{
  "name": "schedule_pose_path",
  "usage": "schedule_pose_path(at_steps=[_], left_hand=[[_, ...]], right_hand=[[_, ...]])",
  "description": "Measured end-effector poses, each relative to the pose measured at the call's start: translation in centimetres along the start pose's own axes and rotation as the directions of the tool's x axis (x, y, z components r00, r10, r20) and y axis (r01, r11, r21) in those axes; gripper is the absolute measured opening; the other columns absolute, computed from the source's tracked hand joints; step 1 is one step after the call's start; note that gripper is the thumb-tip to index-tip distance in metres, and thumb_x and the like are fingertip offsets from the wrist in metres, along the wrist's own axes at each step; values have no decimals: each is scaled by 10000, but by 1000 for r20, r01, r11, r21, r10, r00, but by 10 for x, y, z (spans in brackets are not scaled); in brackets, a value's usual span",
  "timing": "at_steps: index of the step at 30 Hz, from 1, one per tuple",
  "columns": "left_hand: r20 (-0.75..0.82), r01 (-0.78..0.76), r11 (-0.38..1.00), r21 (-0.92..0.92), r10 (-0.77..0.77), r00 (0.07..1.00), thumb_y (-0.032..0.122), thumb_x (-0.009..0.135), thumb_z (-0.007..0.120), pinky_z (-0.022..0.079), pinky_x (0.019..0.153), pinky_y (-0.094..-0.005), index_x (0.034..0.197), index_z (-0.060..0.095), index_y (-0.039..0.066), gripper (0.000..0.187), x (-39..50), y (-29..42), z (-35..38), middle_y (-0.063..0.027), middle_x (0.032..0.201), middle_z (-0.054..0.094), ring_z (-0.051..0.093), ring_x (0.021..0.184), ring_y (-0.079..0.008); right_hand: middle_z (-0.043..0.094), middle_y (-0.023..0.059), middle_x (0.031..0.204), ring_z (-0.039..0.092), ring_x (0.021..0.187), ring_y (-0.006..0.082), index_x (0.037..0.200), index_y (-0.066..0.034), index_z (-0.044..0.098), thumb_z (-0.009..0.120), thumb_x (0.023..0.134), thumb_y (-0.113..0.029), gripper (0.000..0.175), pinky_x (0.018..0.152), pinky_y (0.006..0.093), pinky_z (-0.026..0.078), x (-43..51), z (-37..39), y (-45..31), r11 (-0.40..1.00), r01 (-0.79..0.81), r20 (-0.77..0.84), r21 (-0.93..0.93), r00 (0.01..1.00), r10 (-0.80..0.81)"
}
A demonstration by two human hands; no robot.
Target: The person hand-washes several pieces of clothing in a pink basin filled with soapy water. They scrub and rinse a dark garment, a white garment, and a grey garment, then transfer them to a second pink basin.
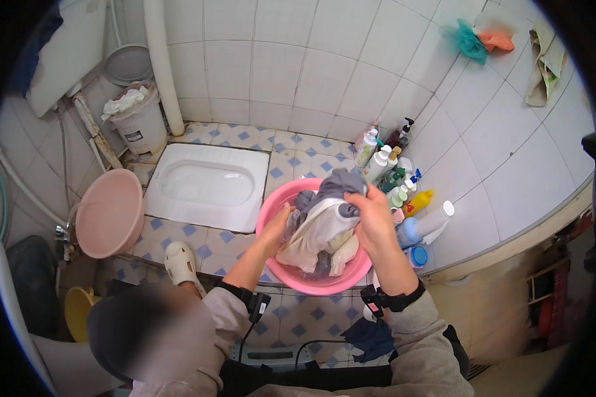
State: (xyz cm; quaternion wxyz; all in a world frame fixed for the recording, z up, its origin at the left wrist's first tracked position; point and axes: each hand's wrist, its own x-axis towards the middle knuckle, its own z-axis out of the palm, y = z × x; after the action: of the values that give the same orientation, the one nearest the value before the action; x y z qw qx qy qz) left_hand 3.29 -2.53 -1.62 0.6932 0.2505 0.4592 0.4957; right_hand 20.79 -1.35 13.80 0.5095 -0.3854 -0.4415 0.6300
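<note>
A pink plastic basin (266, 214) stands on the tiled floor in front of me, with wet clothes and some water in it. Over it, a white and grey garment (319, 222) is partly lifted out. My right hand (374, 214) grips its grey part near the basin's right rim. At the basin's left side, my left hand (278, 229) is against the garment's edge and a grey wet cloth; whether its fingers are closed on the fabric is not clear. The lower part of the garment lies among the other clothes.
A white squat toilet (206, 182) is set in the floor to the left. Several bottles (377, 164) line the right wall. A peach basin (110, 213) leans by a tap at the left. A dark blue cloth (370, 338) lies on the floor near me. A waste bin (138, 121) stands in the back left corner.
</note>
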Motion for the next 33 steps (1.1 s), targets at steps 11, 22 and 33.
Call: schedule_pose_path(at_steps=[11, 22, 33], left_hand=[[480, 382, 671, -636, -44, 876, 721, 902, 294, 199, 1051, -722, 1481, 322, 177, 794, -14, -29, 17, -106, 1510, 352, 317, 1389, -346], [-71, -103, 897, 430, 148, 987, 141, 797, 681, 495, 914, -405, 1265, 524, 9, 511, 33, -42, -46, -163, 1115, 656, 637, 1027, -328], [110, -101, -56, 993, 209, 972, 216, 869, 617, 481, 876, -545, 1435, 362, 378, 642, 15, -83, -13, -268, 1366, 327, 522, 1052, -534]], right_hand=[[579, 81, 1140, 567, 1015, 153, 1251, -3, 495, 532, 844, 39, 411, 888, 276, 447, -20, 20, -60, 983, 138, 64, 121, 987, -147], [541, 184, 1266, 516, 1177, 270, 1360, -48, 468, 658, 851, -269, 587, 980, 360, 421, -6, -72, 99, 671, -217, 80, -709, 920, 383], [181, 160, 1566, 273, 1373, 456, 1504, -278, 255, 678, 794, -476, 850, 1066, 617, 278, -22, -82, 203, -174, 138, -27, -975, 704, 710]])
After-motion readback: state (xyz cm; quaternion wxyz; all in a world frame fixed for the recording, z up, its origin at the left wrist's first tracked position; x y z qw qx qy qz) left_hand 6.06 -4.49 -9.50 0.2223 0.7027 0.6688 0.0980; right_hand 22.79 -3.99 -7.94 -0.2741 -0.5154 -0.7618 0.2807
